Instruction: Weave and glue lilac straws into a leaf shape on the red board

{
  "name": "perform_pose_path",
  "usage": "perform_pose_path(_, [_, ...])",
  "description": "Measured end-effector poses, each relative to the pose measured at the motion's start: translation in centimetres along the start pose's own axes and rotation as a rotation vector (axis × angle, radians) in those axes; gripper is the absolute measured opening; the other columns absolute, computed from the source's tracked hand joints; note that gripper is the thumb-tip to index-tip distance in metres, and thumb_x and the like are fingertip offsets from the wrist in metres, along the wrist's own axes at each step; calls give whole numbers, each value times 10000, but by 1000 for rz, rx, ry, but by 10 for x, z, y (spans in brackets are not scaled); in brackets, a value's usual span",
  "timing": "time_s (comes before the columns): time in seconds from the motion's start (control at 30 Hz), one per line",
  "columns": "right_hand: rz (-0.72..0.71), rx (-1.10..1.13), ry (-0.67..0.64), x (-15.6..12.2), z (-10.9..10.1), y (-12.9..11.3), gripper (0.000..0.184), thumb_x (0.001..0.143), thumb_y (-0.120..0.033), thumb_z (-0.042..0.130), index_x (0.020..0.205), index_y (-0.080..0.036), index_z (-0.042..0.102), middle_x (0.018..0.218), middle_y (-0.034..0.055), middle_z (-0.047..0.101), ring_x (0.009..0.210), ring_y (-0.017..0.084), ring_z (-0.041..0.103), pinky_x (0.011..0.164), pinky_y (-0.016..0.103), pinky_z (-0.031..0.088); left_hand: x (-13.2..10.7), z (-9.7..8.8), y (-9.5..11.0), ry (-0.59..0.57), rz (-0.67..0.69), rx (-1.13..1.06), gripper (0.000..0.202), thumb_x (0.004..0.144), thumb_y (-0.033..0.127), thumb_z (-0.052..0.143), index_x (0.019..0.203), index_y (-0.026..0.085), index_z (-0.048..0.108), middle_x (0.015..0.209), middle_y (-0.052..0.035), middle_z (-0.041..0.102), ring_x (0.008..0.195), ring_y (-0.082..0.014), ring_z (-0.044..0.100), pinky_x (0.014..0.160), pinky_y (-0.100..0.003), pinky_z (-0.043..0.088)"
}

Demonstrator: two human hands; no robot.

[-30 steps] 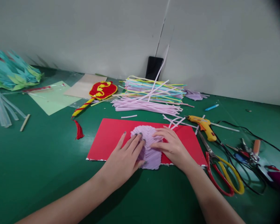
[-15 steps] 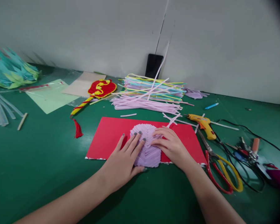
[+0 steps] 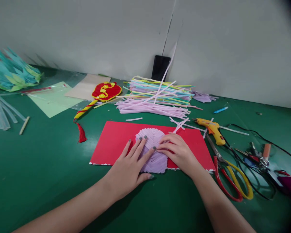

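Head view, lilac piece (image 3: 157, 159): I saw it lying ridged side up on the middle of the red card, rounded at its far end, its near end reaching just over the card's near edge.
Left hand (image 3: 126, 171): spread wide, palm down, fingertips resting on the lilac piece; it gripped nothing that I could see.
Right hand (image 3: 181, 154): fingers bent and close together at the piece's right edge; from my distance I could not tell whether they pinched it.
Red card (image 3: 115, 139): flat on the green table (image 3: 48, 184), its near edge chipped white.
Crossed lilac stems (image 3: 180, 123): at the card's far edge, just beyond my right hand.
Lilac stems pile (image 3: 150, 109): past the card, against a pastel bundle (image 3: 138, 87).
Phone (image 3: 161, 68): upright behind the bundle, leaning on the wall (image 3: 99, 35).
Glue gun (image 3: 214, 131): yellow, near the card's far right corner, nozzle to the left.
Scissors (image 3: 222, 162): red and yellow handles toward me, just right of the card, points toward the glue gun.
Keys (image 3: 259, 161): bunched right of the scissors.
Fan (image 3: 113, 92): red and yellow, left of the bundle, its red tassel (image 3: 81, 133) toward me.
Green paper (image 3: 54, 103): left of the fan.
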State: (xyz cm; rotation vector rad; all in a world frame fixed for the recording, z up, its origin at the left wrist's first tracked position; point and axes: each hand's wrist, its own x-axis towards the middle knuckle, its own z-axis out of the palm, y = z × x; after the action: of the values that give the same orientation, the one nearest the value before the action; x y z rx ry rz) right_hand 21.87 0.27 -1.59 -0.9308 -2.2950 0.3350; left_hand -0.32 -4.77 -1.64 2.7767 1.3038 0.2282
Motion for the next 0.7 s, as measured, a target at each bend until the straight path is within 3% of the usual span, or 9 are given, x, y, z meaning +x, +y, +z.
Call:
perform_pose_path(0.23, [4,2,-9,1,-1,-2,103,875,-215,592,867,-217,695,910,42,662,904,174,591,899,392,445,0,0,1,-31,-15,-11,720,886,613,381,1453,178,297,1520,-173,261,1396,-331,251,1089,-565,248])
perform_pose_path(0.47, [10,17,-5,1,0,-3,70,867,-215,605,861,-206,674,909,39,666,906,175,591,917,398,430,2,3,1,-46,-96,-75,734,925,588,290,1457,84,257,1530,-158,233,1406,-274,237,1114,-423,294])
perform_pose_path(0.7, [0,23,-4,1,2,-2,78,874,-208,595,850,-213,669,900,36,661,907,180,579,931,418,422,1,7,2,-3,-88,-64,740,913,591,333,1449,83,273,1523,-163,254,1401,-288,251,1104,-432,312])
